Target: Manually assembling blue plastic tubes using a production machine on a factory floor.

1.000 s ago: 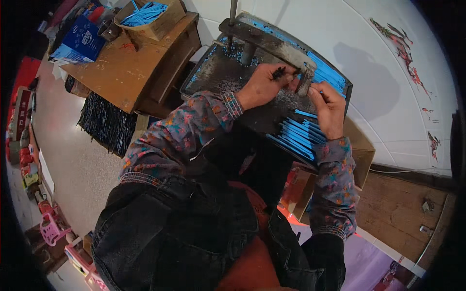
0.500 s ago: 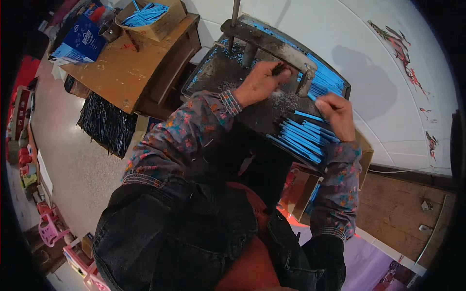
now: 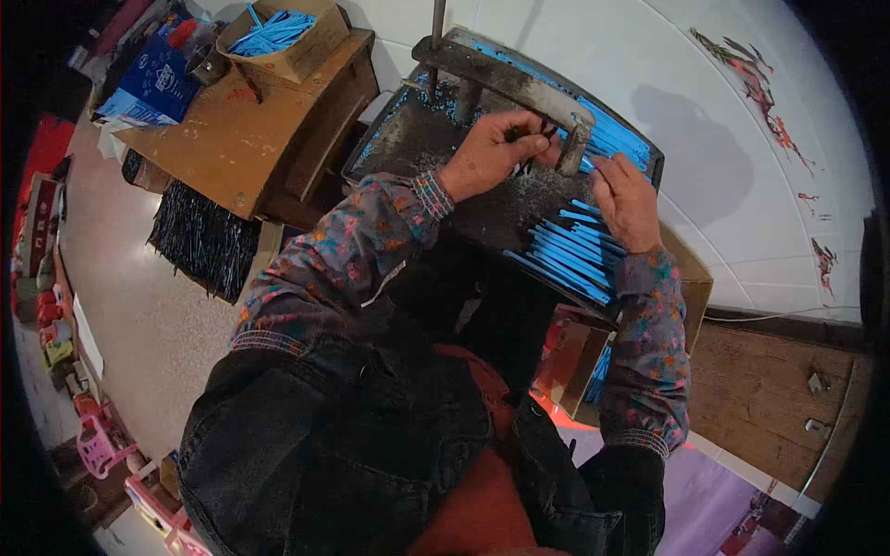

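A dark metal bench press with a crossbar (image 3: pixel 505 76) stands on a worn dark work surface (image 3: pixel 473 208). My left hand (image 3: pixel 491 156) is closed beside the press's upright end, with thumb and fingers pinched. Small dark bits show at its fingertips, too small to name. On the other side of that upright, my right hand (image 3: pixel 628 202) pinches a thin blue strip, mostly hidden by the fingers. A fanned pile of blue strips (image 3: pixel 567 258) lies at the near right edge, below my right hand. More blue strips (image 3: pixel 614 137) lie behind the press.
Blue crumbs litter the work surface. At the left, a wooden desk (image 3: pixel 209 153) carries a cardboard box (image 3: pixel 301 57) of blue strips and a blue carton (image 3: pixel 153 85). A bundle of black strips (image 3: pixel 204 243) sits below it. A white wall (image 3: pixel 714 176) rises at the right.
My right hand has moved slightly left and up, closer to the press's upright. My left hand has turned, and its fingers have shifted down beside the upright.
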Available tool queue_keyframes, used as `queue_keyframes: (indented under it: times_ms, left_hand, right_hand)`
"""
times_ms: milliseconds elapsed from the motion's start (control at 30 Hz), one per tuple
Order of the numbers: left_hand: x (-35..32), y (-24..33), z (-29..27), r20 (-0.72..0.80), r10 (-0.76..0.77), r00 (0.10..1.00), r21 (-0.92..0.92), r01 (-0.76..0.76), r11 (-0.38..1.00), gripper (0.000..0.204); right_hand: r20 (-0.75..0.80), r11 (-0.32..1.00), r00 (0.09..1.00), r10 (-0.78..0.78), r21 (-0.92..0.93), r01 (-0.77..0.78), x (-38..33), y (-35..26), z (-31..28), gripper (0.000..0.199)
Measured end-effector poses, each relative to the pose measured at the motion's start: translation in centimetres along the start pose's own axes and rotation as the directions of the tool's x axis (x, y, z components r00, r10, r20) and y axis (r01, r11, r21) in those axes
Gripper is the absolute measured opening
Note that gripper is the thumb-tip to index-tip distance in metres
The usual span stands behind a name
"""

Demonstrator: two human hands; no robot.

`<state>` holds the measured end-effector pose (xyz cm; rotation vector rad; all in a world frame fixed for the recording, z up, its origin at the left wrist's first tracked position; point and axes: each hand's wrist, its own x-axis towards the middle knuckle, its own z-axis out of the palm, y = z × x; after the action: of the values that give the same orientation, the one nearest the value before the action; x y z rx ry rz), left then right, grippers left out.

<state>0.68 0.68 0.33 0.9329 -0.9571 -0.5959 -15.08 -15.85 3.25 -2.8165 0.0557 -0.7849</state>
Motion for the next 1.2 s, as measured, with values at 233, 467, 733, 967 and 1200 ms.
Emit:
queue_keyframes:
  times_ms: [233, 467, 733, 967, 1200]
  left_hand:
    - [0.2, -0.5, 0.4, -0.046, -0.053, 0.998, 0.067, 0.056, 0.996, 0.009]
    - [0.3, -0.4, 0.3, -0.033, -0.023, 0.999, 0.134, 0.027, 0.991, 0.011]
    - [-0.2, 0.1, 0.8, -0.099, -0.048, 0.994, 0.006, 0.048, 0.999, 0.012]
    - [-0.1, -0.4, 0.4, -0.006, -0.021, 1.000, 0.023, 0.021, 1.000, 0.014]
    - [0.0, 0.1, 0.4, -0.001, -0.057, 0.998, -0.037, 0.057, 0.998, 0.010]
  right_hand:
    - [0.205, 0.550, 0.827, 0.523, 0.660, -0.512, 1.0, -4.1, 0.0, 0.010]
    - [0.110, 0.761, 0.942, 0.318, 0.563, -0.322, 1.9, -2.5, 0.6, 0.009]
    - [0.334, 0.707, 0.886, 0.321, 0.538, -0.459, -0.6, 1.8, -1.9, 0.006]
    - [0.150, 0.960, 0.983, -0.102, -0.244, 0.137, -1.4, 4.3, 1.5, 0.009]
    - [0.241, 0.952, 0.967, -0.080, -0.271, 0.146, -1.9, 3.8, 1.2, 0.010]
